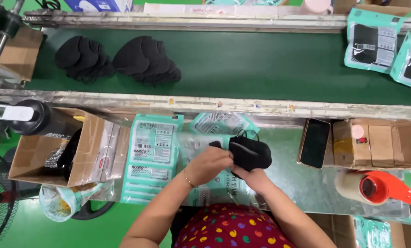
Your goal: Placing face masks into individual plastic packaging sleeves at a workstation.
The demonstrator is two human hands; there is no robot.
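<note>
We look down at a silver metal worktable (288, 151). Above its middle, our left hand (208, 164) and right hand (255, 177) close their fingers around a stack of black fabric face masks (250, 153). Left of the stack lies a pile of flat teal printed plastic pouches (152, 154); further left, an open brown cardboard box (84, 151) holds more black items. Right of the stack sits a black phone (314, 143) and an opened cardboard carton (384, 144).

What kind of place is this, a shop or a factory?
Most likely a factory packing line: a green conveyor belt carries piles of black masks, and both hands hold a mask stack over teal pouches.
</note>
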